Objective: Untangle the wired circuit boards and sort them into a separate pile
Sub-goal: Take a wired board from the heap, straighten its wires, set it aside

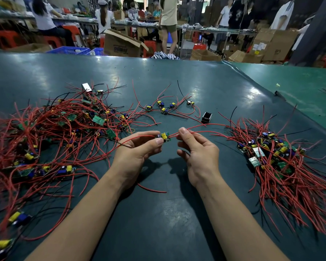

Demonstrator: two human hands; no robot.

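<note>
Above the table's middle I hold one small circuit board (165, 136) with a yellow capacitor. My left hand (139, 149) pinches its left end between thumb and fingers. My right hand (198, 149) pinches the red wires (196, 129) that run from the board toward the right. A large tangled heap of wired boards (51, 132) covers the left of the table. A second pile of boards with red wires (282, 159) lies at the right.
Several loose wired boards (166, 107) lie beyond my hands, with a small black box (206, 117) to their right. A loose red wire (151, 189) lies between my forearms. The dark green table (158, 223) ends at the far side, where people and cardboard boxes stand.
</note>
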